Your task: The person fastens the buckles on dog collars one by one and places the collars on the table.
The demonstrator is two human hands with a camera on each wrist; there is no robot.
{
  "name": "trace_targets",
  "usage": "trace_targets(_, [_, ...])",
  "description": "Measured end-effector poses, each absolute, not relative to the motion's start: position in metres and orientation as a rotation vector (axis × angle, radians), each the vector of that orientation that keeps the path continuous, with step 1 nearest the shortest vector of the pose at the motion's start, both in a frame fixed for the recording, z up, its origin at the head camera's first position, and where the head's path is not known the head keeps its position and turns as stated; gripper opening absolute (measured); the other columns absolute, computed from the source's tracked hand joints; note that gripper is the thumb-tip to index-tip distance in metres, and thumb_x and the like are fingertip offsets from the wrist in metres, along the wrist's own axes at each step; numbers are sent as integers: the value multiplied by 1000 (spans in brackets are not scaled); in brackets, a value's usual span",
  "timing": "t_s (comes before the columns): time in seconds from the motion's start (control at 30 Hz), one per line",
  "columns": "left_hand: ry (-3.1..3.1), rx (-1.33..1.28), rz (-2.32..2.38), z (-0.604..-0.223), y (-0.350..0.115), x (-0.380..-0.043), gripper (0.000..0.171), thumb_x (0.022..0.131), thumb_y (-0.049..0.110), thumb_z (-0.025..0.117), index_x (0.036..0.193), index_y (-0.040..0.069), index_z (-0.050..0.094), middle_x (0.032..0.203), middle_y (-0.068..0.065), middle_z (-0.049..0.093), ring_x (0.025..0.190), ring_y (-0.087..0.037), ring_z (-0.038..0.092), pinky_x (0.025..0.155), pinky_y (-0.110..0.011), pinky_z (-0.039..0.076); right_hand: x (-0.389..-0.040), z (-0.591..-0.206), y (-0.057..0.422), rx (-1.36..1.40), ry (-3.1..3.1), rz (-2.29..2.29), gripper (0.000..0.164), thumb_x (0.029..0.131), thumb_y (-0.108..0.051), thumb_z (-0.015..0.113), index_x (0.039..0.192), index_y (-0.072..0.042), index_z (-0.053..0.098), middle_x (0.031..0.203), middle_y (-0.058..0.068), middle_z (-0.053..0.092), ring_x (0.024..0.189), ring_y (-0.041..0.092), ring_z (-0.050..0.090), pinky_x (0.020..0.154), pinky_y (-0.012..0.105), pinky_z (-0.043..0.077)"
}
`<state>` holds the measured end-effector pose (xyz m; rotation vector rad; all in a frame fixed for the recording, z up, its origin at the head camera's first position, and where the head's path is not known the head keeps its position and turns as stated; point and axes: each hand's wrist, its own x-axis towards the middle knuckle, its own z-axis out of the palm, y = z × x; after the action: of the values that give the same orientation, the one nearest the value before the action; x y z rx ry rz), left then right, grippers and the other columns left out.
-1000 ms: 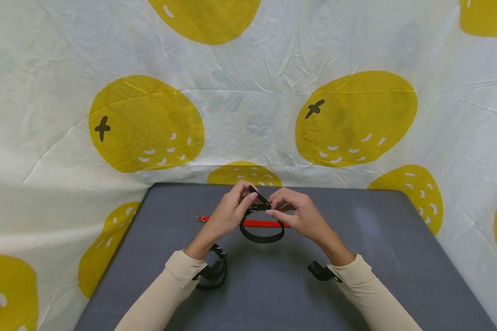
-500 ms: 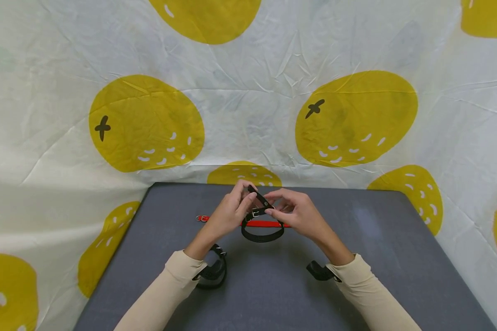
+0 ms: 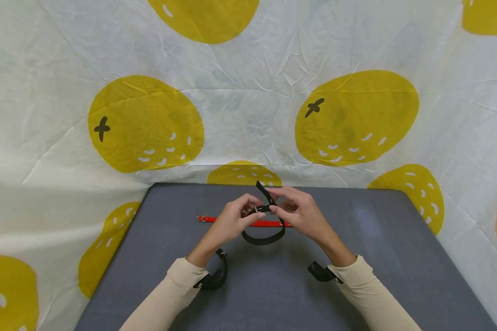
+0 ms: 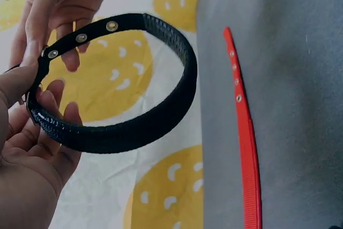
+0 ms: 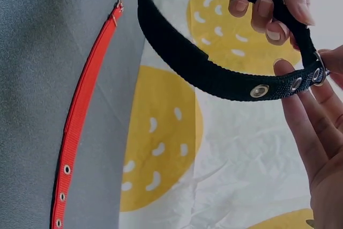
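Observation:
Between both hands a black collar (image 3: 265, 240) is held up off the table, bent into a loop with its strap end pointing up. My left hand (image 3: 234, 218) pinches it at the buckle (image 3: 257, 209). With thumb and fingers, my right hand (image 3: 302, 209) grips the strap where it passes the buckle. Metal-ringed holes run along that strap in the right wrist view, where one eyelet (image 5: 260, 90) shows plainly; fingers partly hide the buckle. Behind the hands, a red collar (image 3: 207, 219) lies stretched out on the table.
Under the left wrist a second black loop with a buckle (image 3: 221, 253) lies on the grey table (image 3: 265, 294), partly hidden by the arm. A fruit-printed cloth (image 3: 248, 124) hangs behind the table's far edge.
My left hand has let go of the raised strap end and moved down to the buckle. The strap end now stands free, and the right hand keeps its grip.

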<state>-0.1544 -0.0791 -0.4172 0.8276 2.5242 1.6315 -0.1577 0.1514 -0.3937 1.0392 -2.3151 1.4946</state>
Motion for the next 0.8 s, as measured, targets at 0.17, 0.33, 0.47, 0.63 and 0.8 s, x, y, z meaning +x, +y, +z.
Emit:
trace_targets(0.17, [2471, 794, 1735, -418, -78, -154, 26, 96, 31, 71, 117, 17, 64, 96, 0, 69, 80, -16, 66, 70, -32, 55, -149, -377, 149, 1117, -2271, 1492, 47, 89, 9, 72, 135, 5, 62, 112, 18, 67, 73, 18, 73, 62, 34, 59])
trace_targets(0.33, [2462, 811, 1771, -417, -77, -154, 24, 98, 32, 70, 117, 19, 66, 95, 2, 70, 82, -16, 67, 70, -32, 55, -147, -374, 150, 1155, -2259, 1473, 47, 90, 11, 69, 136, 5, 60, 105, 16, 64, 73, 13, 72, 57, 30, 54])
trace_targets(0.47, [2482, 826, 1774, -416, -77, -153, 24, 99, 38, 67, 116, 21, 66, 89, 0, 68, 74, -16, 62, 66, -31, 50, -147, -374, 151, 1201, -2225, 1499, 41, 91, 14, 65, 131, 7, 61, 105, 17, 61, 76, 13, 74, 56, 29, 54])
trace_targets(0.63, [2486, 833, 1784, -413, -76, -153, 25, 99, 41, 65, 111, 19, 64, 81, -4, 61, 64, -19, 51, 61, -30, 42, -147, -374, 151, 1241, -2159, 1573, 33, 90, 20, 59, 122, 10, 59, 105, 21, 60, 77, 18, 75, 55, 32, 56])
trace_targets(0.8, [2452, 820, 1794, -411, -75, -152, 21, 100, 35, 66, 114, 19, 65, 84, 1, 64, 67, -19, 52, 64, -29, 44, -147, -372, 150, 1230, -2170, 1541, 37, 89, 19, 60, 125, 11, 59, 100, 22, 60, 70, 23, 72, 56, 28, 55])
